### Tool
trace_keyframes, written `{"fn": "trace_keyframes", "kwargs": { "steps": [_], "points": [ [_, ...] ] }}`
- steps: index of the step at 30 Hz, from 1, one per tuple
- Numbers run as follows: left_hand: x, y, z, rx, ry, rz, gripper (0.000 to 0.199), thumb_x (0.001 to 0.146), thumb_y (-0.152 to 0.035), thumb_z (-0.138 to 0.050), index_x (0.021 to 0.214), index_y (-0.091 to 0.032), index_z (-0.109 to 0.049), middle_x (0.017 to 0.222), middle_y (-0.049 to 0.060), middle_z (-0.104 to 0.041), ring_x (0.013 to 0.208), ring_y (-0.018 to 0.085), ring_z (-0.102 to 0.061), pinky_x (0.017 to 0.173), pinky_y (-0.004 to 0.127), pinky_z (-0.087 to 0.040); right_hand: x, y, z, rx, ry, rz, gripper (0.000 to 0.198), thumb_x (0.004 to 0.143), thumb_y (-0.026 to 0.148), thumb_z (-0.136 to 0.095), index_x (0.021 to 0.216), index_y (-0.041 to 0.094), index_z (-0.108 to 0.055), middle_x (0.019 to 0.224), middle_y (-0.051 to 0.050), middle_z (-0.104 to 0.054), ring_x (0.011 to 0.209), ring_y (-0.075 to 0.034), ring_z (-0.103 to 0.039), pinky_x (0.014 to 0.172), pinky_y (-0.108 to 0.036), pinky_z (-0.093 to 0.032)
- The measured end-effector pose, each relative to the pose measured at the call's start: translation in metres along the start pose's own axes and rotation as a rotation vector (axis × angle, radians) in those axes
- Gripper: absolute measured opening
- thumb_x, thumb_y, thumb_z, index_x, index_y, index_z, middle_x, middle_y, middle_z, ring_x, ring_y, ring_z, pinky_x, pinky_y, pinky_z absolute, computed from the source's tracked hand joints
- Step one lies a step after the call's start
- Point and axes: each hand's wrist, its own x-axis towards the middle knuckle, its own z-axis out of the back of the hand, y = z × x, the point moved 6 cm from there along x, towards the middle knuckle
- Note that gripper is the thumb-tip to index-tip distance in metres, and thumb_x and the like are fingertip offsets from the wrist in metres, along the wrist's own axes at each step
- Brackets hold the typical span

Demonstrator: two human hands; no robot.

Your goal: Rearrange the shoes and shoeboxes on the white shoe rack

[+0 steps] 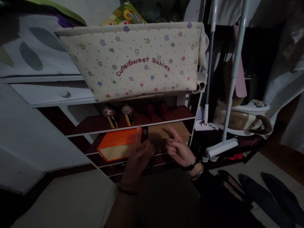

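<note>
While both bare hands are raised before a low rack (90, 125), each index finger points out straight, apart from the other fingers (148, 148), which are curled in with nothing visible between them. The left hand (140, 152) is in front of the right end of an orange box (118, 141), and the right hand (179, 150) is in front of a brown box (158, 133); I cannot tell whether either one touches. Both boxes lie side by side on the same shelf, just below one carrying glittery gold-heeled shoes (127, 114) and dim red shoes (156, 110). Above stands a star-patterned fabric bin (142, 79) lettered "Cute Sweet Babies". A white-headed mop (222, 147) stands to the right, and dark shoes (260, 194) lie on the pale floor (68, 196)
</note>
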Motion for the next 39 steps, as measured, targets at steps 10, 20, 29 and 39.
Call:
{"fn": "trace_keyframes", "kwargs": {
  "steps": [10, 20, 29, 39],
  "points": [
    [-0.045, -0.022, -0.037, 0.009, 0.393, -0.157, 0.092, 0.087, -0.021, -0.075, 0.161, -0.05, -0.028, 0.063, -0.009, -0.033, 0.049, 0.008, -0.023, 0.05, 0.019, -0.032, -0.038, 0.023, -0.019, -0.13, 0.434, 0.186, 0.134, 0.081, 0.024, -0.083, 0.159, 0.05, 0.022, 0.056, 0.017, -0.03, 0.045, -0.007, -0.018, 0.047, -0.018, -0.028],
    [-0.043, -0.017, -0.033, -0.029, 0.403, -0.134, 0.077, 0.086, -0.02, -0.077, 0.153, -0.041, -0.046, 0.063, -0.009, -0.034, 0.048, 0.007, -0.022, 0.05, 0.02, -0.03, -0.038, 0.022, -0.012, -0.124, 0.483, 0.156, 0.129, 0.083, 0.023, -0.082, 0.159, 0.054, 0.018, 0.057, 0.016, -0.031, 0.046, -0.007, -0.019, 0.049, -0.018, -0.03],
    [-0.041, -0.018, -0.033, 0.021, 0.427, -0.157, 0.077, 0.087, -0.024, -0.076, 0.154, -0.044, -0.044, 0.062, -0.01, -0.03, 0.047, 0.007, -0.02, 0.049, 0.02, -0.03, -0.037, 0.022, -0.011, -0.115, 0.472, 0.16, 0.125, 0.082, 0.022, -0.082, 0.162, 0.054, 0.01, 0.057, 0.016, -0.031, 0.046, -0.007, -0.02, 0.049, -0.019, -0.03],
    [-0.035, -0.014, -0.028, 0.01, 0.39, -0.093, 0.099, 0.086, -0.017, -0.075, 0.162, -0.051, -0.023, 0.065, -0.01, -0.035, 0.051, 0.008, -0.024, 0.054, 0.019, -0.034, -0.034, 0.024, -0.01, -0.122, 0.398, 0.146, 0.125, 0.08, 0.022, -0.084, 0.164, 0.05, 0.005, 0.058, 0.016, -0.028, 0.047, -0.007, -0.016, 0.047, -0.018, -0.024]
  ]
}}
